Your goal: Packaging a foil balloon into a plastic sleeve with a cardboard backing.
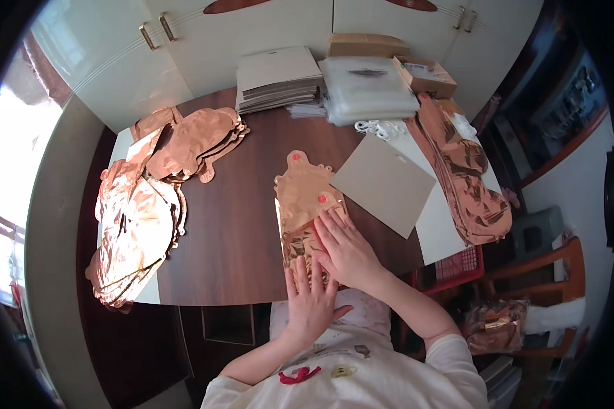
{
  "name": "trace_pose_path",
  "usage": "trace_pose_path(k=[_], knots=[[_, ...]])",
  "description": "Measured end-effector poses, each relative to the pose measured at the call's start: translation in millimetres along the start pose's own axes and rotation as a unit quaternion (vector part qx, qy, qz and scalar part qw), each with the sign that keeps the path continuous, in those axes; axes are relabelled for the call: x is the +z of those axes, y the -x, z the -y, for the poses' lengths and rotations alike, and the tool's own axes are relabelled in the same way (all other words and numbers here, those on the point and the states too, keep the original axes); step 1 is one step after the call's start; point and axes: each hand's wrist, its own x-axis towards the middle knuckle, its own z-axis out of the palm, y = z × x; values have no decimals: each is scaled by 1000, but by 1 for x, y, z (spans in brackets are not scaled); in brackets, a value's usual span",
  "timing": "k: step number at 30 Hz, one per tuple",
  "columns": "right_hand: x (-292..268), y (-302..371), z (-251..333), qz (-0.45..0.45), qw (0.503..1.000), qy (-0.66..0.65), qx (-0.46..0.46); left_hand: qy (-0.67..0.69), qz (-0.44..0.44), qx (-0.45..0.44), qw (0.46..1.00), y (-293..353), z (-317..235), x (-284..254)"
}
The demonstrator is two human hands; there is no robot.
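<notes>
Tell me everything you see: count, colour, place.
Table: one, brown and white, centre
Folded foil piece: one, copper, table centre
Left foil heap: several, copper, table left
Right foil heap: several, copper, table right
Loose card: one, grey, right of centre
Card stack: one, grey, table back
Clear bags: one stack, whitish, table back
Cord: one bundle, white, before bags
Open box: one, brown, back right
Cabinet doors: several, white, behind table
Basket: one, red, lower right
Chair: one, brown, right
Left hand: one, bare, on foil
Right hand: one, bare, on foil

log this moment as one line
left hand: on near end of copper foil balloon | right hand: on its right side | right: grey cardboard sheet | left: foil balloon pile
</notes>
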Motion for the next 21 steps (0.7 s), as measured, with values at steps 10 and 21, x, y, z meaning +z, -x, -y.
trace_pose_path(k=[10, 21], knots=[[18, 2, -7, 50, 994, 94, 39, 81, -37, 35, 995, 9, 47, -11], [13, 1, -8, 50, 992, 115, 29, 60, -65, 94, 992, -59, 154, -24]])
